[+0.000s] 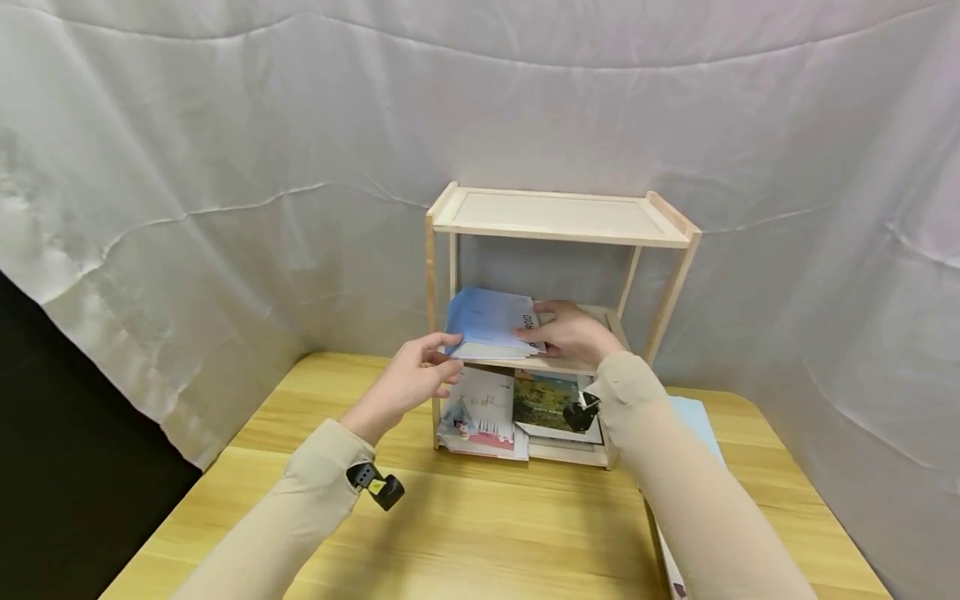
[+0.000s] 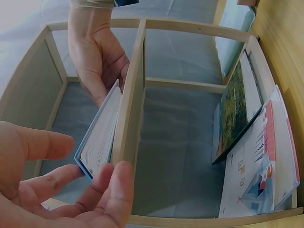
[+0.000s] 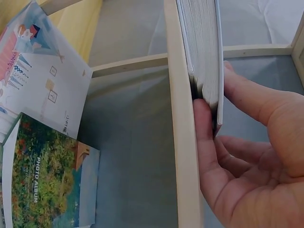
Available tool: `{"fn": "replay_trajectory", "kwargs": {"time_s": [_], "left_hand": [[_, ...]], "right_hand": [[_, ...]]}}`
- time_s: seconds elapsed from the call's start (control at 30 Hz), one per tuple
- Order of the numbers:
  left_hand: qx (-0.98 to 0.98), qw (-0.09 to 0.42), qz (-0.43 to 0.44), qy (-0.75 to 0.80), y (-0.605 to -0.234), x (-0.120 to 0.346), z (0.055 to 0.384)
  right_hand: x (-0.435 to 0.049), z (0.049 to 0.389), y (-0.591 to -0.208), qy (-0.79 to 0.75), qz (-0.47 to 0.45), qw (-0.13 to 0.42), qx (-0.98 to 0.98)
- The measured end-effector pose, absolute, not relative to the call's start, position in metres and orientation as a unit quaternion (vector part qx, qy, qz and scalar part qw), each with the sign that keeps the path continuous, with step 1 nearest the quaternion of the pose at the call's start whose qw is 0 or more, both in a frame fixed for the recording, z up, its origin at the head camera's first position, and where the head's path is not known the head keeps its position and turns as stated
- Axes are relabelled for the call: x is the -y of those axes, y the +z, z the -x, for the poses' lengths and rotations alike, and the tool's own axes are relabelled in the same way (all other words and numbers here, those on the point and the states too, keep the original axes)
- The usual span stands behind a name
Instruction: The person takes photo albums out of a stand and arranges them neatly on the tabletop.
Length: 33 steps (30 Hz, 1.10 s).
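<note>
A blue-and-white hardcover book (image 1: 491, 321) lies flat on the middle shelf of a small wooden rack, page edges toward the front. My right hand (image 1: 573, 333) grips its right end, thumb on the upper cover and fingers underneath, as the right wrist view shows. At the opposite front corner is my left hand (image 1: 420, 371), its fingers loosely spread with fingertips right at the book's edge. Black lettering on the cover is partly hidden by the right hand. In the left wrist view, the book's pages (image 2: 102, 133) show close over the shelf board.
The wooden rack (image 1: 555, 218) stands at the table's back. On its bottom shelf lean a white illustrated book (image 1: 480, 404) and a photo album (image 1: 551, 400) with a garden picture. A light-blue item (image 1: 693, 417) lies right of the rack, partly behind my right sleeve. Grey curtain hangs behind.
</note>
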<state>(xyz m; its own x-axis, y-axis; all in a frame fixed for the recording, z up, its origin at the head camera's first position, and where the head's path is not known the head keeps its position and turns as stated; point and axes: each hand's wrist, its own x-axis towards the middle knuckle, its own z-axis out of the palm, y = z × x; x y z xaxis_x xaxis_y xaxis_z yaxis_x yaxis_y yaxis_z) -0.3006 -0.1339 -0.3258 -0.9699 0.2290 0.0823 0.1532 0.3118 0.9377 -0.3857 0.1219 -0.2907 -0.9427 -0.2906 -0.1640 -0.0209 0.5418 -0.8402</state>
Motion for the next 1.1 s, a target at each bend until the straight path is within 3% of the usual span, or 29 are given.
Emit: {"fn": "replay_trajectory", "kwargs": {"time_s": [1.1], "left_hand": [[-0.790, 0.024, -0.119, 0.600, -0.333, 0.134, 0.299]], "right_hand": [[-0.133, 0.373, -0.293, -0.413, 0.110, 0.126, -0.895]]}}
